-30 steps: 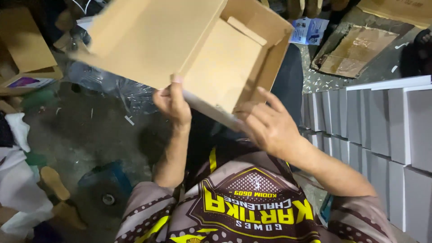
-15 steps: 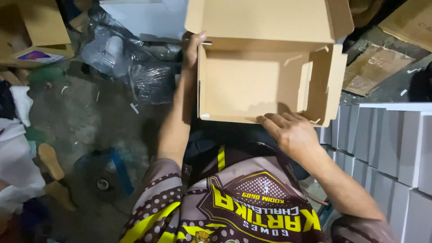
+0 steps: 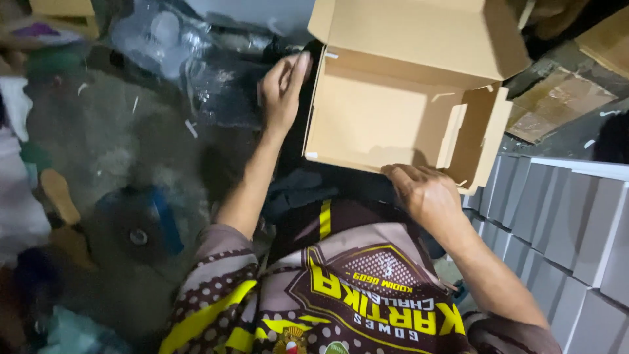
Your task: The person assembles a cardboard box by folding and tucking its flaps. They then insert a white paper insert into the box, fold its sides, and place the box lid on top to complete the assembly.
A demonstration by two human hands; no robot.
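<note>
An empty brown cardboard box (image 3: 386, 118) with its lid flap raised hangs in front of me, its open side facing me. My left hand (image 3: 283, 88) rests flat against the box's left wall, fingers pointing up. My right hand (image 3: 426, 193) grips the box's near bottom edge, close to the right corner. Below the hands I see my patterned brown and yellow shirt (image 3: 354, 295).
A row of grey boxes (image 3: 563, 223) stands upright at the right. Clear plastic bags (image 3: 183, 52) lie on the dark floor at the upper left. Flattened cardboard (image 3: 557, 105) lies at the upper right. A blue roll-like object (image 3: 141, 226) sits at the left.
The box has swung from tilted to facing me squarely and shifted right. My left hand slid up along its left wall; my right hand stays on the near edge.
</note>
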